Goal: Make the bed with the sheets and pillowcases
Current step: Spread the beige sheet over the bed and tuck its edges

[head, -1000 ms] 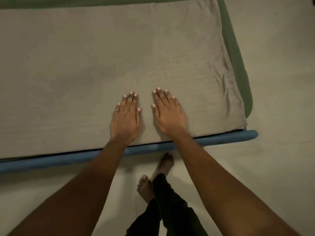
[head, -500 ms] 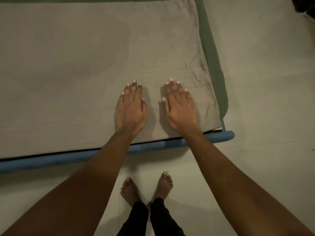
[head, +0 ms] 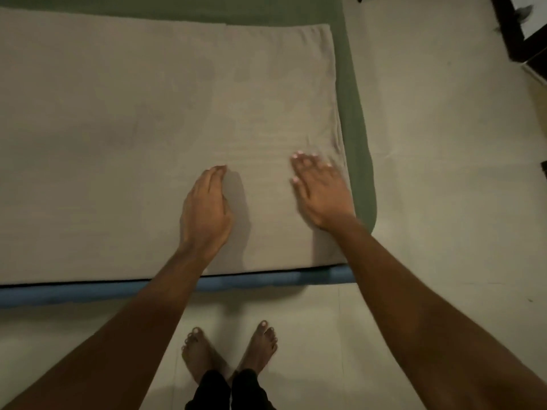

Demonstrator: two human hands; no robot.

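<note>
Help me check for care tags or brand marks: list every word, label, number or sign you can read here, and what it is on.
None: no text shows on the sheet, the green mattress, the blue bed rail or the floor.
The dark furniture at the top right is too blurred to tell.

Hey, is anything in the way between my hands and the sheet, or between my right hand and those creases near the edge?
Nothing visible. The left hand and right hand both lie directly on the sheet, and only bare fabric lies between the right hand and the creases by its right edge.
</note>
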